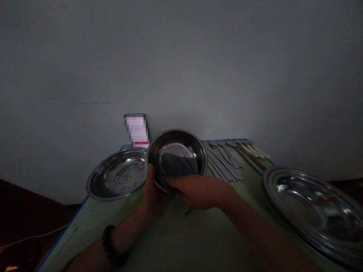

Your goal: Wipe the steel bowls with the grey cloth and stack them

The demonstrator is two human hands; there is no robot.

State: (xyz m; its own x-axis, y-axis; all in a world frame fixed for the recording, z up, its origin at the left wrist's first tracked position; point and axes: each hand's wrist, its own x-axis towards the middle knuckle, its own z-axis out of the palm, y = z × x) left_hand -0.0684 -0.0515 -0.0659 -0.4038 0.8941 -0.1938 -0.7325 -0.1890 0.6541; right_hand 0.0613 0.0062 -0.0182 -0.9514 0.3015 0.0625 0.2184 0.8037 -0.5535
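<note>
A round stainless steel bowl (pixel 177 136) is held tilted above the table, its inside facing me. My left hand (pixel 150 192) grips the bowl's left lower rim, thumb on the near side and the other fingers hidden behind it. In my right hand (pixel 195 190) is a dark grey cloth (pixel 180 165), pressed against the bowl's lower rim and spread partly over its inside. To the left, a wide steel basin (pixel 121 175) with spots on its inner surface rests on the table, partly covered by the bowl.
Several flat-handled pieces of cutlery (pixel 222 162) lie along the table's far edge, with chopsticks (pixel 251 156) beside them. At the right stands a stack of steel plates (pixel 300 211). A phone (pixel 138 130) leans against the wall (pixel 181 68). The green table (pixel 181 241) has blue edging.
</note>
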